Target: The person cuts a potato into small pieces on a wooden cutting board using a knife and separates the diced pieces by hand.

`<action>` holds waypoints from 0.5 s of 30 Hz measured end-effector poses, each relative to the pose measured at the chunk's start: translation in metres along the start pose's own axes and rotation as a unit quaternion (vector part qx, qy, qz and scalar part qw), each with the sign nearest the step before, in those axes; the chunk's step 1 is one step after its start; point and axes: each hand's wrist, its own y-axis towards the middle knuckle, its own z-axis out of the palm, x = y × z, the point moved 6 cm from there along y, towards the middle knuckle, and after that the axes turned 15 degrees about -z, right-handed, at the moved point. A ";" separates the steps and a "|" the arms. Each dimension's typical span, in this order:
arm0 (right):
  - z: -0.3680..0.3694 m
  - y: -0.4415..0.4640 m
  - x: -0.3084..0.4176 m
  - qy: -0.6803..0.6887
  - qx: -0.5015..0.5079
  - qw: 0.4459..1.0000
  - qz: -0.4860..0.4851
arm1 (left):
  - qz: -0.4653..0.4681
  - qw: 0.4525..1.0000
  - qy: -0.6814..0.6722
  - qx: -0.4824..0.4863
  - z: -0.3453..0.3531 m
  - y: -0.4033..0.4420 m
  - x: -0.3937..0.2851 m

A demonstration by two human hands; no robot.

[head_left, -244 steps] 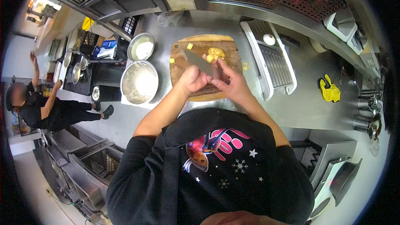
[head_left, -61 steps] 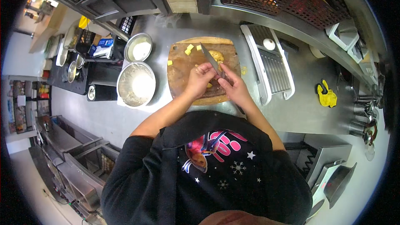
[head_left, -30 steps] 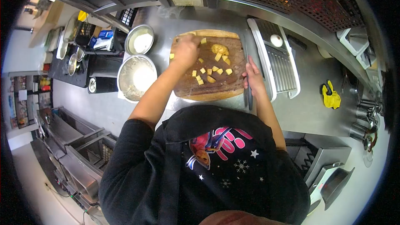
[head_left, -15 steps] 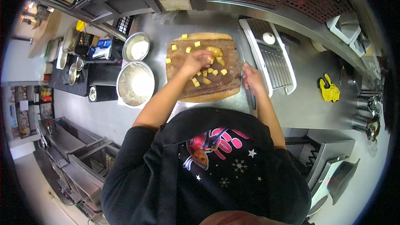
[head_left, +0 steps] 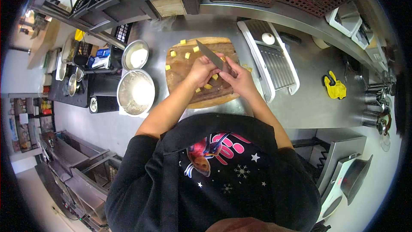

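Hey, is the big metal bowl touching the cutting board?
Apart: the head view shows steel counter between the big metal bowl and the cutting board.

the right grip (head_left: 239, 78) holds a knife (head_left: 209, 53) over the cutting board (head_left: 177, 81).

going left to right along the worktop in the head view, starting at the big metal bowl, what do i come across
Big metal bowl → wooden cutting board → white-framed ridged metal slicer → yellow-and-black item → perforated metal holder near the right edge.
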 end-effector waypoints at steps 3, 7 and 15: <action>0.001 0.002 0.000 -0.006 0.001 1.000 -0.010 | 0.008 1.000 0.007 -0.012 0.002 -0.002 -0.003; -0.001 0.002 0.006 -0.036 0.030 0.998 0.034 | 0.034 0.997 0.046 -0.042 -0.001 -0.004 -0.007; 0.020 0.004 -0.001 0.129 0.036 0.985 0.109 | 0.061 0.985 0.124 -0.101 -0.020 -0.007 -0.007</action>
